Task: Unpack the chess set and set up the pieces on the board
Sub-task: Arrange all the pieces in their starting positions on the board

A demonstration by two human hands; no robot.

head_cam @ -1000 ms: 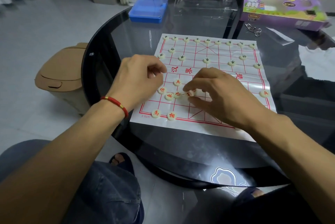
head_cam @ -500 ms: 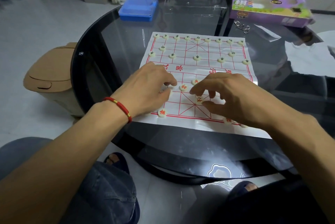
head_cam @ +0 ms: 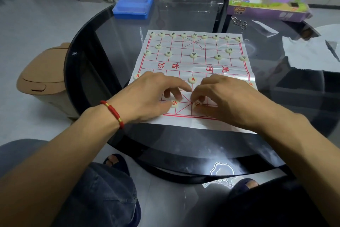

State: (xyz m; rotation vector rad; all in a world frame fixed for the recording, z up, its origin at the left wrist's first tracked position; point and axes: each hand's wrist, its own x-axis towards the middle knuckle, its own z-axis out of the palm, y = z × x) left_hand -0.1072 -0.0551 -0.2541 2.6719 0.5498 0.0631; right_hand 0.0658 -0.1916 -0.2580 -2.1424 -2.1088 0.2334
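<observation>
1. Risk: the thin board sheet (head_cam: pixel 195 68), lying under both hands on the glass table (head_cam: pixel 117 46), may slide or crease if a wrist drags, scattering the far black-marked pieces (head_cam: pixel 193 54).
2. Left hand (head_cam: pixel 147 96), fingers curled, pinches a red-marked disc (head_cam: pixel 174 103); right hand (head_cam: pixel 226 98) pinches another disc (head_cam: pixel 197 104) just beside it.
3. Pieces are small cream discs; a red one (head_cam: pixel 192 79) sits beyond the fingertips.

Paper board (head_cam: pixel 185 65): white sheet, red grid, flat on the glass table. Black-marked pieces (head_cam: pixel 193 54): cream discs, far two-three rows filled. Red-marked pieces (head_cam: pixel 192 79): a few on the near half, one at left edge, two by the near palace diagonals, partly hidden.
</observation>
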